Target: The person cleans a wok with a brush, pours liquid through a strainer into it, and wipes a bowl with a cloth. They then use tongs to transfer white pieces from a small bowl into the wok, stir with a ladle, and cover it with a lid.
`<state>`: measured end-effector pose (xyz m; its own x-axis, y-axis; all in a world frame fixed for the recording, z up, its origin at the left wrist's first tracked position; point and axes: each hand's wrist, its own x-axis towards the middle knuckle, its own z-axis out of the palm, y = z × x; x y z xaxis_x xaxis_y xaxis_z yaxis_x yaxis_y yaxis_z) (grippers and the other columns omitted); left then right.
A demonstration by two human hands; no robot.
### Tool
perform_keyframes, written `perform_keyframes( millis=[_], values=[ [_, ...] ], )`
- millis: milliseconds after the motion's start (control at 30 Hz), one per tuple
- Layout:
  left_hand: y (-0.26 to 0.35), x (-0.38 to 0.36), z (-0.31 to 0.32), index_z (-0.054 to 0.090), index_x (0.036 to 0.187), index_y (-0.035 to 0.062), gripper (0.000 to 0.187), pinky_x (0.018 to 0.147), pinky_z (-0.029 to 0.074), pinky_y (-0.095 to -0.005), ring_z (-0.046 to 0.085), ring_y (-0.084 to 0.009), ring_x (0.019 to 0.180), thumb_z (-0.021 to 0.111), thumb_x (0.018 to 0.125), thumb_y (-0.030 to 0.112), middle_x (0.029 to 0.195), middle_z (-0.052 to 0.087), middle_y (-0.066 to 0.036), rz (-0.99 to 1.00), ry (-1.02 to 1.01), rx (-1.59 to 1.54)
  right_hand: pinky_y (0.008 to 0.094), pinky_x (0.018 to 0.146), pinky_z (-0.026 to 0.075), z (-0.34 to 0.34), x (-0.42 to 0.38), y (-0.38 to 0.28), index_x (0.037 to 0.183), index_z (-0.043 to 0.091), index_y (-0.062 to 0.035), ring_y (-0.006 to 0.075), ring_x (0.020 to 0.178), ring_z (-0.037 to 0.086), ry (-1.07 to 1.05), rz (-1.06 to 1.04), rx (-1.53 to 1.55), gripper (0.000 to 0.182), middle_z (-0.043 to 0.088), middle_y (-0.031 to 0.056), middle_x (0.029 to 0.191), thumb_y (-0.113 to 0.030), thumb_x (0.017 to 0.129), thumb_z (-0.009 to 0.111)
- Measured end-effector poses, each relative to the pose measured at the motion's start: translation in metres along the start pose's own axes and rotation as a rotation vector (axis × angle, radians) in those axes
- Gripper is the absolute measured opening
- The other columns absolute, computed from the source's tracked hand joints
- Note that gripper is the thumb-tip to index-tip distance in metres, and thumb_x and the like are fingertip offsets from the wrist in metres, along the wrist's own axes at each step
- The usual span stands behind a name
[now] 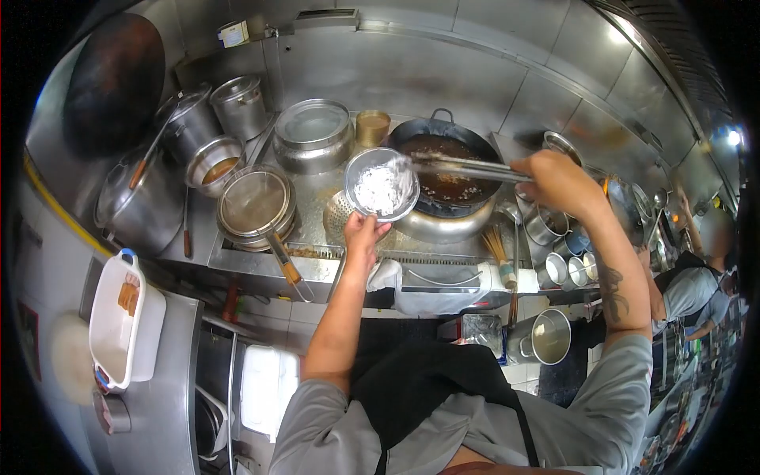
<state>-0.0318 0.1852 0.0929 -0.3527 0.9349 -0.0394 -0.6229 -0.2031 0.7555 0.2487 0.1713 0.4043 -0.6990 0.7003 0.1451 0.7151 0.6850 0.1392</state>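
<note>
My left hand (363,236) grips a round metal bowl (357,165) at its near rim, tilting it so its inside faces me. White, floury-looking food (378,190) lies in the bowl. In my right hand (556,182) is a pair of long metal tongs (469,168). Their tips are at the bowl's right side, by the white food, and blurred. The tongs reach across a black wok (401,136) that holds dark brown oil (443,188) with small bits floating in it. The bowl overlaps the wok's left edge in this view.
Left of the bowl are a stack of strainers (255,198), a lidded pot (313,150) and a perforated skimmer (336,218). A bamboo brush (499,247) hangs by the stove's front edge. A white tub (150,340) stands far left. Another person (697,293) works at right.
</note>
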Motion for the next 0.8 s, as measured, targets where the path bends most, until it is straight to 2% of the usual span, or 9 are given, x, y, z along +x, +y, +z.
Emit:
perform_keyframes(
  millis=[100,400,633,700,800],
  values=[
    [-0.002,0.001,0.001,0.049,0.09,0.0041,0.004,0.07,0.055,-0.0344,0.061,-0.0201,0.078,0.05,0.086,0.001,0.092,0.059,-0.011,-0.053,0.056,0.004,0.0414,0.076,0.047,-0.02,-0.003,0.002,0.104,0.062,0.0026,0.0358,0.083,0.061,0.095,0.015,-0.025,0.035,0.063,0.0211,0.085,-0.009,0.071,0.068],
    [-0.012,0.012,-0.003,0.049,0.089,0.0022,0.005,0.076,0.054,-0.0381,0.061,-0.0247,0.082,0.05,0.085,0.001,0.097,0.059,-0.014,-0.111,0.037,-0.059,0.0412,0.079,0.047,-0.049,-0.004,0.018,0.104,0.062,0.002,0.0374,0.089,0.06,0.145,0.146,0.02,0.032,0.063,0.0221,0.093,-0.009,0.075,0.066],
    [-0.015,0.025,0.004,0.046,0.089,0.0003,0.005,0.071,0.055,-0.0357,0.061,-0.0246,0.077,0.048,0.085,0.001,0.093,0.057,-0.015,-0.155,0.069,-0.049,0.0397,0.083,0.047,-0.057,-0.004,0.029,0.107,0.061,0.0035,0.0357,0.094,0.06,0.196,0.219,0.002,0.033,0.063,0.0226,0.098,-0.011,0.077,0.065],
    [-0.018,0.028,0.006,0.046,0.089,0.0001,0.005,0.071,0.055,-0.0355,0.061,-0.0249,0.077,0.048,0.084,0.001,0.093,0.057,-0.015,-0.155,0.07,-0.055,0.0393,0.083,0.047,-0.06,-0.002,0.032,0.108,0.061,0.0035,0.0354,0.094,0.06,0.147,0.273,0.024,0.033,0.063,0.0227,0.099,-0.011,0.078,0.065],
    [-0.026,0.034,0.005,0.045,0.089,-0.0001,0.006,0.071,0.055,-0.0357,0.061,-0.0258,0.077,0.048,0.084,0.001,0.093,0.057,-0.015,-0.171,0.037,-0.075,0.0388,0.083,0.047,-0.057,-0.002,0.044,0.109,0.06,0.0031,0.0351,0.094,0.061,0.193,0.252,0.028,0.034,0.063,0.0229,0.1,-0.011,0.078,0.065]
  ],
)
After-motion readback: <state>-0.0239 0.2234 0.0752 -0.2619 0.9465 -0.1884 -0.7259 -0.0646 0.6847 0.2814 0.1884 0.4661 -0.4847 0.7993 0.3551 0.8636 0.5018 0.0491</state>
